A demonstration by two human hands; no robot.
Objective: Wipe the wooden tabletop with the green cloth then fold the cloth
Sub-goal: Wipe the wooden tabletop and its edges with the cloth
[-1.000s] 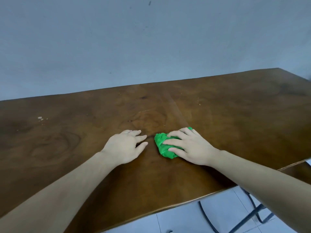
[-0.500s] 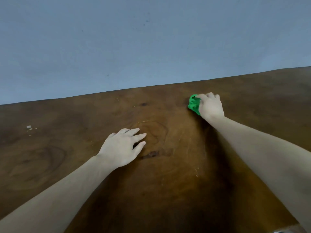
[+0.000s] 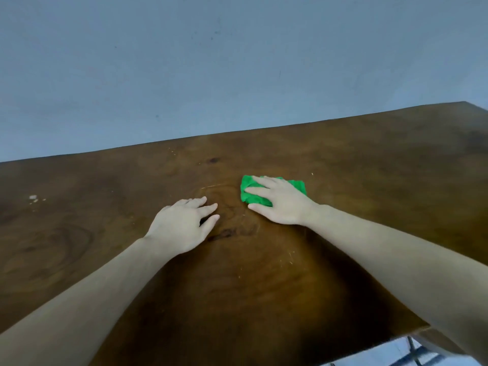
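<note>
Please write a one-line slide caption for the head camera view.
Right hand presses the green cloth flat on the wooden tabletop; left hand rests beside it.

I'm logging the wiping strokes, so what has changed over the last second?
The right hand pushed the green cloth away toward the far edge, then drew it back nearer. It now presses the cloth flat with spread fingers. The left hand stayed flat on the tabletop, holding nothing.
</note>
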